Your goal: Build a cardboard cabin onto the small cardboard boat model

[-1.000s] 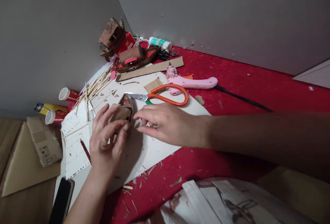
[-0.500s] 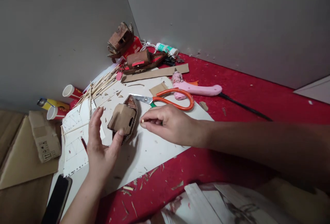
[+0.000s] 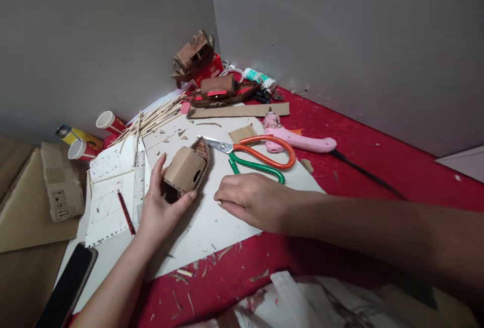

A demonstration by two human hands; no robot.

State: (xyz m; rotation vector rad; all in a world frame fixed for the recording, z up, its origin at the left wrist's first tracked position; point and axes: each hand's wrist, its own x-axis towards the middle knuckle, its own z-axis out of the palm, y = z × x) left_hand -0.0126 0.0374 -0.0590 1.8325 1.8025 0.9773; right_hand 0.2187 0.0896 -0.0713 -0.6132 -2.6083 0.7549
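My left hand (image 3: pixel 162 209) is around the near end of a small cardboard boat model (image 3: pixel 185 169), thumb on one side and fingers on the other. The boat has a curved cardboard roof with a dark opening in its side. To the right, my right hand (image 3: pixel 251 199) is closed in a pinch on a small pale stick piece (image 3: pixel 219 202), with only its tip showing. Just beyond that hand lie scissors (image 3: pixel 227 147) with one orange and one green handle, their blade tips near the boat's far end.
A pink glue gun (image 3: pixel 298 139) lies right of the scissors. Behind are two brown boat models (image 3: pixel 217 87), a cardboard strip (image 3: pixel 238 110) and thin sticks (image 3: pixel 159 114). Paper cups (image 3: pixel 79 149), a drawing sheet (image 3: pixel 109 202), a red pencil (image 3: pixel 126 212) and a black case (image 3: pixel 70 285) are at left.
My left hand has closed in around the boat from a spread pose. My right hand has moved slightly nearer to me, uncovering the green scissor handle. The camera view has shifted.
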